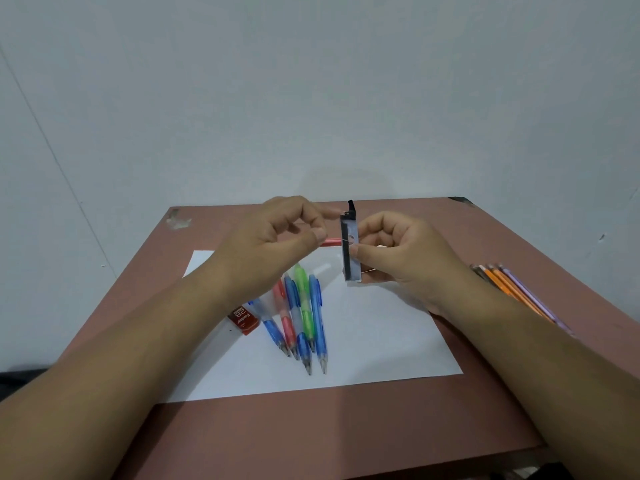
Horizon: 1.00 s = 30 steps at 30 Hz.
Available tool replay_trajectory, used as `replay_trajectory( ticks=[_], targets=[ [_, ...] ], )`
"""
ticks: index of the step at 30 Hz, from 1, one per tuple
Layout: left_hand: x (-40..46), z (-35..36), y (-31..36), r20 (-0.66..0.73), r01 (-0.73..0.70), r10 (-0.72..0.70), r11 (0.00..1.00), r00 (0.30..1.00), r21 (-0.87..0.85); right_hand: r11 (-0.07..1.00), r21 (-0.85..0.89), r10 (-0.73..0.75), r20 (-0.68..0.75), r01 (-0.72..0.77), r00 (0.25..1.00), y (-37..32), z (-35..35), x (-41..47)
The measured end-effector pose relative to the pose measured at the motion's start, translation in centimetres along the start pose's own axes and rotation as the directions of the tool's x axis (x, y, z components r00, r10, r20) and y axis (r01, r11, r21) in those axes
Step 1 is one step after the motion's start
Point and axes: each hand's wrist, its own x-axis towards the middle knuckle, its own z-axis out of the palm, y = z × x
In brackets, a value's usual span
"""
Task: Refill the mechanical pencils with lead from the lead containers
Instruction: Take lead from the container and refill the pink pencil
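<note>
My right hand (398,258) pinches a slim black lead container (350,252), held upright above the white paper (381,341) with its small cap flipped open at the top. My left hand (277,237) is raised just left of it, thumb and forefinger curled together near the container's top; whether a lead is between them I cannot tell. A pink pencil (331,241) shows between the two hands. Several mechanical pencils (301,317), blue, pink and green, lie side by side on the paper, tips toward me. A red lead container (243,318) lies beside them on the left.
The paper lies on a brown table (311,434) against a pale wall. A bunch of orange and purple wooden pencils (512,289) rests near the table's right edge, partly under my right forearm.
</note>
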Motion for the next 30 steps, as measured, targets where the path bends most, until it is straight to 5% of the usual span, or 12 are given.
replay_trajectory(
  ticks=[12, 19, 25, 30],
  targets=[
    [-0.07, 0.08, 0.4, -0.047, 0.062, -0.068, 0.991, 0.997, -0.12, 0.996, -0.052, -0.068, 0.002, 0.068, 0.998, 0.24, -0.43, 0.18],
    [-0.04, 0.24, 0.55, -0.094, 0.122, -0.136, 0.982, 0.986, -0.142, 0.966, -0.2, -0.194, -0.123, 0.167, 0.973, 0.39, -0.86, 0.38],
    [-0.01, 0.29, 0.54, -0.095, 0.137, -0.149, 0.983, 0.984, -0.121, 0.98, 0.027, -0.189, -0.145, 0.195, 0.971, -0.13, -0.92, 0.33],
    [0.05, 0.27, 0.39, -0.086, 0.149, -0.158, 0.983, 0.984, -0.108, 0.984, 0.007, -0.179, -0.112, 0.181, 0.978, 0.0, -0.88, 0.48]
  ],
)
